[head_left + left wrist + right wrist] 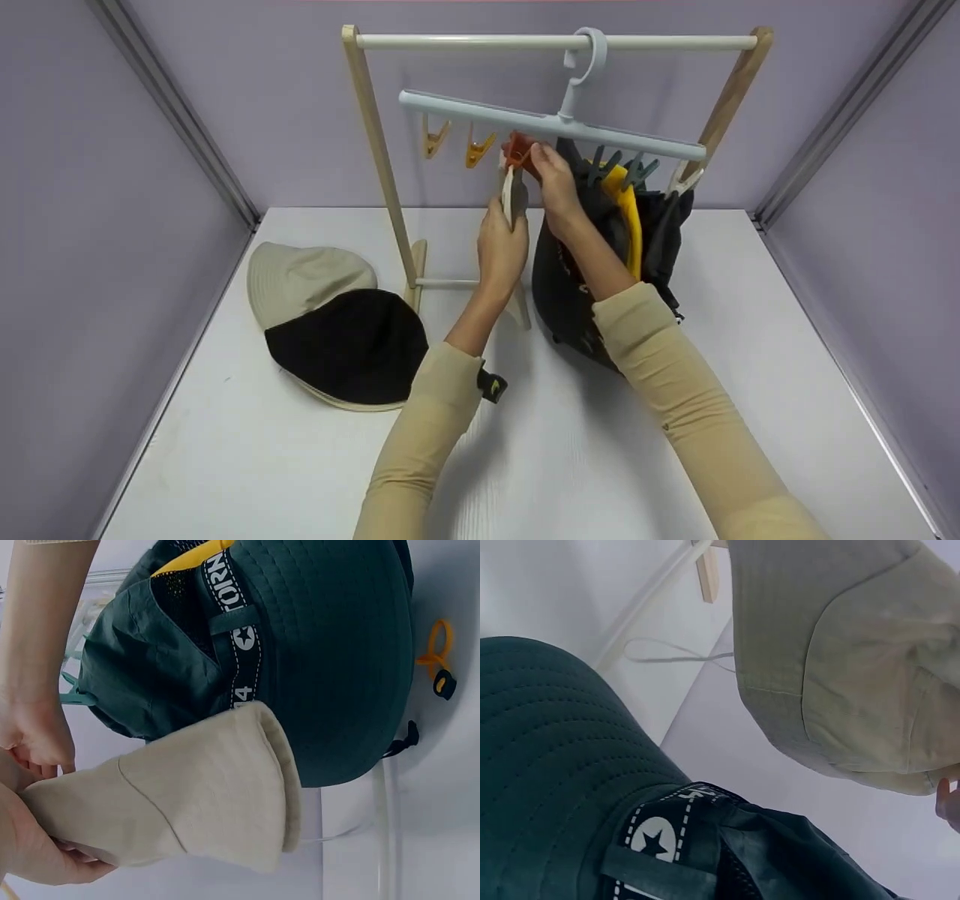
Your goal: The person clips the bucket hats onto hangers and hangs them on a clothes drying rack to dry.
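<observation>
The left hand (504,251) pinches a folded beige hat (195,791) just below a red clip (520,150) on a tilted hanger (487,112), while the right hand (556,187) pinches the clip. Whether the clip's jaws grip the hat cannot be told; a shallow bite could drop it, and a tug could swing the hanger, tipped toward the dark green hat (330,652).
</observation>
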Demonstrator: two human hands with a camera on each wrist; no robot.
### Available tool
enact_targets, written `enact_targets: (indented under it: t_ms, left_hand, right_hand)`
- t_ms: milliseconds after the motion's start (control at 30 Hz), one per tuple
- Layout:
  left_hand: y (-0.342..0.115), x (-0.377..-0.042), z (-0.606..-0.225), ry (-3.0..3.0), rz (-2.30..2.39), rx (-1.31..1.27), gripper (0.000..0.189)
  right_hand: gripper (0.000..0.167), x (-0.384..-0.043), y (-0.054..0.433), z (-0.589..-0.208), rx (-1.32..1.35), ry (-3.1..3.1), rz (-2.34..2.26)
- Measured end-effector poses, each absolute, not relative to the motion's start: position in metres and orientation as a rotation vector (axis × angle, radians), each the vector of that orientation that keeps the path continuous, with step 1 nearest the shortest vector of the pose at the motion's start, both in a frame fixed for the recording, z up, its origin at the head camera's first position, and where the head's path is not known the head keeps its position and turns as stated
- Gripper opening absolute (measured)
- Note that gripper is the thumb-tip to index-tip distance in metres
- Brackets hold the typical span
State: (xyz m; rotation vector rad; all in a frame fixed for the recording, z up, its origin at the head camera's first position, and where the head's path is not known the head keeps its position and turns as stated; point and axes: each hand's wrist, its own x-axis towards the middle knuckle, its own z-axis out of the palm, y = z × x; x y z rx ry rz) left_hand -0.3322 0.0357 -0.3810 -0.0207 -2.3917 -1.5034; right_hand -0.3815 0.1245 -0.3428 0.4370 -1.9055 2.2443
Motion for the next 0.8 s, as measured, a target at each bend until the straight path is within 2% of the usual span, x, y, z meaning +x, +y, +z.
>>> enact_targets:
  t_ms: [200, 800]
  left_hand:
    - [0.038, -0.331, -0.382, -2.376, -1.506, -0.011, 0.041]
    - [0.031, -0.325, -0.402, -2.308, -1.555, -0.007, 0.053]
  right_hand:
    - [0.036, -0.38, 0.125, -0.342, 0.536, -1.817, 2.295]
    - [0.04, -0.365, 0.121, -0.358, 0.582, -1.808, 2.266]
